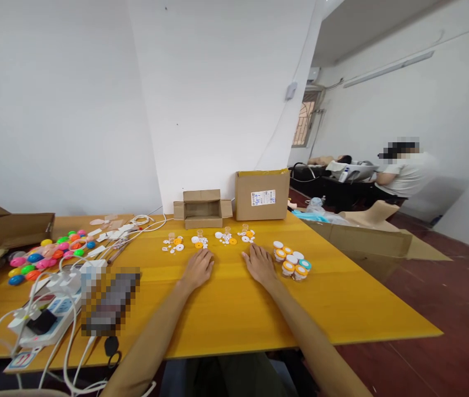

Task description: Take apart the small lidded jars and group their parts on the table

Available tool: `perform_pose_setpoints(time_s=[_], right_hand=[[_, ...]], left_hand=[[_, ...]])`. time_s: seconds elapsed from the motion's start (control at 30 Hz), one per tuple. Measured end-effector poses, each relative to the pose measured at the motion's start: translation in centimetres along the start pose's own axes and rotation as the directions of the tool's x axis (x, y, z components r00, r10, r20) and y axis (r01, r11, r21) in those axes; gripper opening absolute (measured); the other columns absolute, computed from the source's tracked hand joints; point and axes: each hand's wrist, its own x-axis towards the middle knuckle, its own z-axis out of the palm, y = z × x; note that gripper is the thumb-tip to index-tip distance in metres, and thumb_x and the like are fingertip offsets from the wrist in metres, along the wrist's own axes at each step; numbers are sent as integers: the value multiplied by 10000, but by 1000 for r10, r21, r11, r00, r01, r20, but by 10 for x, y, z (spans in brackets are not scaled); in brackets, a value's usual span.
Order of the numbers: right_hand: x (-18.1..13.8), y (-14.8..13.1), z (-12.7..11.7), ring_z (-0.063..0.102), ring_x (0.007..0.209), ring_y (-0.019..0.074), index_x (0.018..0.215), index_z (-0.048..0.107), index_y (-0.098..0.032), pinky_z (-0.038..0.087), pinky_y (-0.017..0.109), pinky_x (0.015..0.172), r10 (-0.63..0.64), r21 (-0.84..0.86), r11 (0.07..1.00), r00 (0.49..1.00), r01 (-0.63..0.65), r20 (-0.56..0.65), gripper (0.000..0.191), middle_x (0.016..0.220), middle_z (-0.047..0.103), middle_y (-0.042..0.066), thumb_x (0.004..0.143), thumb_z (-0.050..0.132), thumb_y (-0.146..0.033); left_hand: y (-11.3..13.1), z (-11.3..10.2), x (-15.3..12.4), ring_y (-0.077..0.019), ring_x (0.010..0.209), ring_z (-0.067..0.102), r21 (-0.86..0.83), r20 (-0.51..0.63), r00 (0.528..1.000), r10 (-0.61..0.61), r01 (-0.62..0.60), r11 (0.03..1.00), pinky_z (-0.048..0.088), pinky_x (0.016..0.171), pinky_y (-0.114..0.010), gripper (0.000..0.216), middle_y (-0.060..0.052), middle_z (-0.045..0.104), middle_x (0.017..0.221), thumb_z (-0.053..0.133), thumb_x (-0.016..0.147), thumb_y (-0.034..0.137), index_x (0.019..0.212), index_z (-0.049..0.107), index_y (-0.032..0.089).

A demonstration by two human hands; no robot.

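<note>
My left hand [198, 268] lies flat and open on the yellow table [341, 309], holding nothing. My right hand [260, 264] rests flat beside it, fingers stretched out, also holding nothing. Just beyond the fingertips lie several small white and orange caps and discs [201, 241] with tiny clear vials among them. A cluster of small jars with orange, white and teal lids [292, 262] stands right of my right hand, close to it but apart.
Two cardboard boxes stand at the table's far edge, an open small one [202, 208] and a taller one [262, 194]. Colourful plastic balls [48, 256], a power strip [46, 320] and white cables crowd the left. Another person [403, 171] works at the back right.
</note>
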Motion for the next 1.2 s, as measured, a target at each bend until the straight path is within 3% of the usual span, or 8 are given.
perform_pose_setpoints(time_s=[0.17, 0.47, 0.63, 0.9, 1.2], right_hand=[[1, -4, -8, 468, 1281, 286, 1350, 532, -125, 370, 404, 1024, 52, -4, 999, 998, -52, 22, 463, 1444, 500, 167, 986, 364, -355], [8, -8, -17, 470, 1226, 309, 1318, 563, -161, 380, 431, 964, 104, -3, 995, 993, -104, 55, 470, 1398, 523, 174, 976, 377, -425], [11, -7, -13, 475, 1208, 305, 1324, 559, -163, 366, 444, 974, 89, 2, 996, 995, -89, 34, 484, 1376, 539, 179, 976, 377, -445], [9, -5, -8, 508, 1163, 308, 1267, 604, -178, 412, 441, 923, 44, -14, 999, 999, -44, -17, 431, 1399, 520, 172, 983, 381, -413], [7, -4, -9, 517, 1148, 290, 1261, 591, -206, 411, 434, 931, 17, 9, 1000, 999, -17, -28, 397, 1377, 537, 154, 990, 378, -402]], left_hand=[[-2, 1, 1, -233, 1059, 585, 62, -13, 999, -41, 42, 997, 479, 937, -382, 185, -76, 635, 1068, 447, 937, 184, 1048, 591, 220], [-13, -4, 0, -250, 1059, 567, 137, -164, 969, -184, 207, 969, 477, 919, -394, 200, -77, 606, 1076, 493, 877, 141, 1034, 588, 223], [-13, -5, -1, -248, 1069, 550, 126, -140, 967, -214, 232, 965, 463, 940, -398, 209, -74, 598, 1087, 490, 877, 150, 1048, 588, 220], [-9, -6, -1, -267, 1123, 512, 41, -71, 983, -167, 170, 985, 449, 972, -430, 231, -96, 555, 1194, 470, 933, 251, 1115, 612, 242], [-4, -10, 0, -279, 1203, 459, 27, 1, 971, -239, 239, 971, 407, 1001, -481, 305, -92, 512, 1308, 421, 968, 347, 1184, 632, 300]])
